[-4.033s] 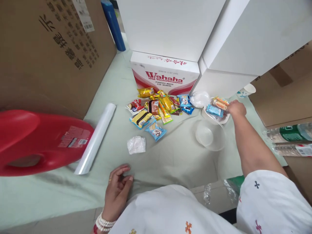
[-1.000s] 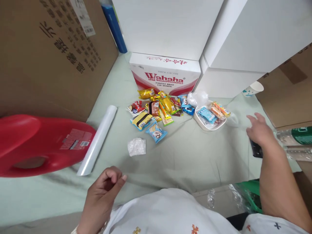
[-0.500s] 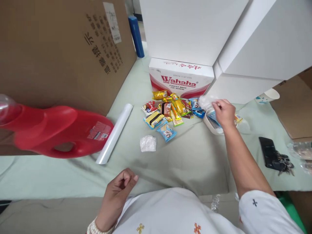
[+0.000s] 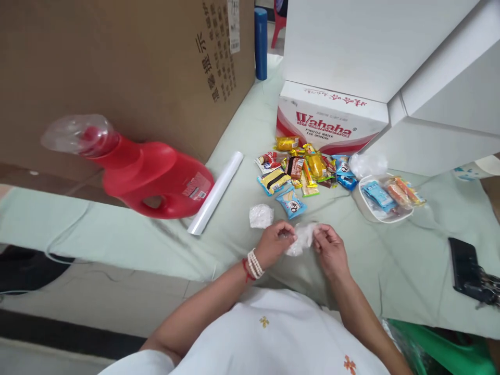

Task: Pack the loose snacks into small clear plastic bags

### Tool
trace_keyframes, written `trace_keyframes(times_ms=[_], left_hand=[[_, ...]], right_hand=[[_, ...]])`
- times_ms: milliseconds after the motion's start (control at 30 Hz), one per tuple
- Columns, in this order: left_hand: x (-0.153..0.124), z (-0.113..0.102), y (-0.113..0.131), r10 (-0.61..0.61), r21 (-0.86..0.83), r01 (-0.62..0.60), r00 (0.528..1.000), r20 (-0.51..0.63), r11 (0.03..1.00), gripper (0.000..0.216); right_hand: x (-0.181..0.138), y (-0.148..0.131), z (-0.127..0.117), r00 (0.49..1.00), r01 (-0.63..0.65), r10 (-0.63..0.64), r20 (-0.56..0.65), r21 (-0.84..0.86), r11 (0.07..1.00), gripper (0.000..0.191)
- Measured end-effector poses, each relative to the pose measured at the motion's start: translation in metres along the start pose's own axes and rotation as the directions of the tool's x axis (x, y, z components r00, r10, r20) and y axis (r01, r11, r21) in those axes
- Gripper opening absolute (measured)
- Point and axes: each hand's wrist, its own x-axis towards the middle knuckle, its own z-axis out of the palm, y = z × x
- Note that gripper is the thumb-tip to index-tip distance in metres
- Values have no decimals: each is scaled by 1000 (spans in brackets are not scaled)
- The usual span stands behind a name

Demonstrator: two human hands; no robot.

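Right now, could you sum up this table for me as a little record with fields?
Left hand: pinching crumpled clear plastic
Right hand: pinching the plastic's other side
Snack pile: wrapped packets in front of the Wahaha box
White container: holds a blue packet among others
Left of pile: red jug, white roll
Far right: black phone, keys

“Wahaha® PURIFIED WATER FOR DRINKING” fronts a low white-and-red cardboard box (image 4: pixel 332 117); “温馨提示” marks a large brown cardboard carton (image 4: pixel 148 67).
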Motion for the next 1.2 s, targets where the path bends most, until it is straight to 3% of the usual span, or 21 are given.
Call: trace_keyframes(times_ms=[67,133,233,300,400,467,567,667,733,967,1133,1200], left_hand=[[-12,-5,-8,95,139,-92,995,-16,986,24],[-26,-12,-16,148,227,-138,989,-26,964,18],[-44,-25,-19,232,403,-183,970,-75,897,15],[-51,-30,-12,349,550,-229,929,-123,804,20],[-50,-30,9,451,564,-310,884,-125,765,21],[-42,-24,23,399,412,-315,907,-135,855,28],[-23,-7,33,174,112,-167,983,-55,980,44],[-7,9,29,12,-71,-7,997,72,997,49],[-3,13,24,-36,-135,40,999,31,990,49],[-9,-1,13,-109,-167,80,980,-168,983,43],[-4,3,0,-90,-99,84,994,-59,992,35],[-2,7,-6,-55,-12,55,997,-52,998,30]], right_hand=[[8,-3,-6,996,26,-17,-89,102,994,36],[16,-8,-10,994,-24,47,-98,221,975,39],[22,-13,-9,990,-121,139,-30,329,937,43],[21,-14,-5,987,-157,160,20,344,926,43],[16,-13,2,980,-195,173,96,316,929,41],[12,-14,7,977,-199,168,135,266,943,40],[7,-15,12,986,-118,97,137,154,981,36],[6,-16,12,992,14,-17,124,27,1000,34],[7,-16,8,993,79,-75,96,-36,996,32],[8,-16,-8,997,78,-78,-9,-15,997,36],[16,-12,4,996,10,2,86,-132,991,52],[21,-8,10,996,-17,33,79,-188,982,50]])
